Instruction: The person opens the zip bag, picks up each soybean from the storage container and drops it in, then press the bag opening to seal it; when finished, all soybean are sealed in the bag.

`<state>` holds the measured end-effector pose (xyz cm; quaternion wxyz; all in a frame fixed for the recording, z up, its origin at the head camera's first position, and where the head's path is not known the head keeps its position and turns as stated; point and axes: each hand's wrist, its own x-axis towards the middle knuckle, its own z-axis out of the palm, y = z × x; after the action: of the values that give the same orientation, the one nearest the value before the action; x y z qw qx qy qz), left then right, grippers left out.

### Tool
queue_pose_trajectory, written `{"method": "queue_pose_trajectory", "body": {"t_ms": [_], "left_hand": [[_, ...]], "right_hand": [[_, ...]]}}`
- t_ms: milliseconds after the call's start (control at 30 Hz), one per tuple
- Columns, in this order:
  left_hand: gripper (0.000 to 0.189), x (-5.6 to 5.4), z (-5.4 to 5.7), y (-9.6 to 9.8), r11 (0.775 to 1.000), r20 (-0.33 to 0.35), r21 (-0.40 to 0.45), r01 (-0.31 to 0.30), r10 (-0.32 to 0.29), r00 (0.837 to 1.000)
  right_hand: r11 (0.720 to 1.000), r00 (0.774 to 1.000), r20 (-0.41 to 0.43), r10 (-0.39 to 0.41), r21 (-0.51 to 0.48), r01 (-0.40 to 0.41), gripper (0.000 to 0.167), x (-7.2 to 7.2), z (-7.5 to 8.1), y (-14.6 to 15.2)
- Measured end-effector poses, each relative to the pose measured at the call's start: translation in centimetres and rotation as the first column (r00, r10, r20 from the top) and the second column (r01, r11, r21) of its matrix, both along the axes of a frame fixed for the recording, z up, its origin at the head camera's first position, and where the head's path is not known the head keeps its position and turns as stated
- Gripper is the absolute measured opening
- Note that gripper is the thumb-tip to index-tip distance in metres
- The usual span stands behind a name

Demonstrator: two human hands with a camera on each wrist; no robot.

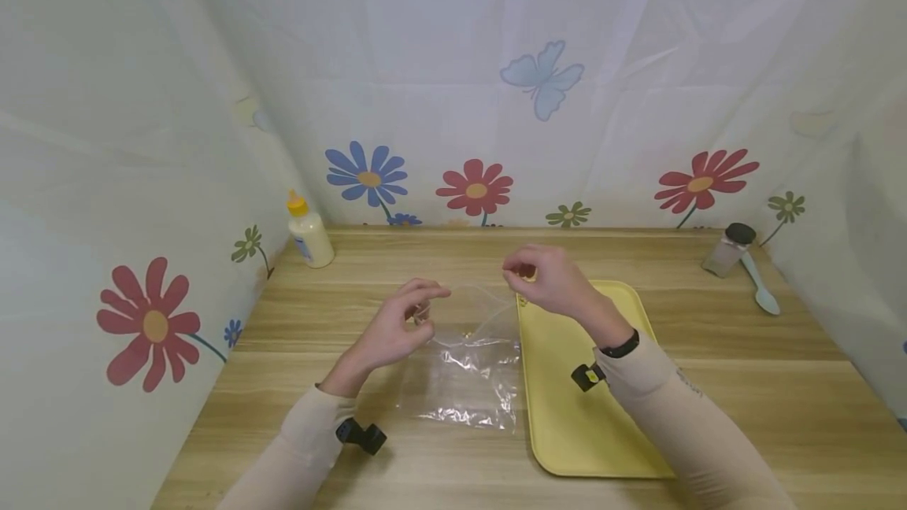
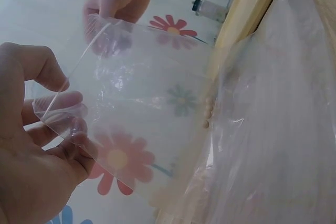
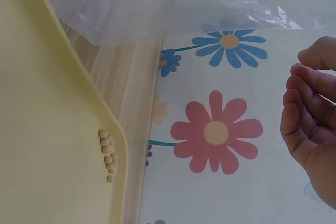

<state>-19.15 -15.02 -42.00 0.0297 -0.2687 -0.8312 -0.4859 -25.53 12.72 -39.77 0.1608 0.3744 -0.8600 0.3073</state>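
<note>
A clear plastic bag (image 1: 464, 384) lies partly on the table with its mouth lifted. My left hand (image 1: 400, 325) grips the left side of the mouth; in the left wrist view (image 2: 44, 140) its fingers curl about the bag's edge. My right hand (image 1: 556, 282) hovers beside the mouth's right corner, above the far end of a yellow tray (image 1: 588, 415). Its fingers are loosely bent, and I see nothing between them. Several small round beige balls (image 3: 107, 153) lie along the tray's edge. More balls (image 2: 208, 113) show through the bag; whether they are inside is unclear.
A bottle with a yellow cap (image 1: 310, 234) stands at the back left. At the back right are a dark-lidded jar (image 1: 728, 250) and a pale blue spoon (image 1: 761, 290). A flower-printed curtain (image 1: 439, 116) hangs behind and beside the wooden table (image 1: 772, 408).
</note>
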Motion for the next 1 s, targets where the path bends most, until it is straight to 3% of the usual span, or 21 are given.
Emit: {"method": "queue_pose_trajectory", "body": {"t_ms": [233, 333, 567, 1000], "left_hand": [[0.055, -0.3, -0.5, -0.1, 1.0, 0.003, 0.0, -0.007, 0.007, 1.0], [0.056, -0.9, -1.3, -0.3, 1.0, -0.005, 0.0, -0.006, 0.006, 1.0], [0.055, -0.1, -0.2, -0.1, 1.0, 0.002, -0.001, -0.013, 0.013, 1.0], [0.055, 0.0, 0.0, 0.0, 1.0, 0.001, 0.002, 0.0, 0.0, 1.0]], "right_hand": [[0.999, 0.999, 0.03, -0.037, 0.031, 0.037, 0.012, -0.8, -1.0, 0.5], [0.998, 0.998, 0.046, -0.049, 0.043, 0.047, 0.012, -1.2, -1.5, 0.8], [0.994, 0.989, 0.115, -0.09, 0.078, 0.081, 0.014, -2.0, -2.7, 1.3], [0.984, 0.971, 0.195, -0.14, 0.135, 0.115, 0.015, -3.1, -4.8, 2.1]]}}
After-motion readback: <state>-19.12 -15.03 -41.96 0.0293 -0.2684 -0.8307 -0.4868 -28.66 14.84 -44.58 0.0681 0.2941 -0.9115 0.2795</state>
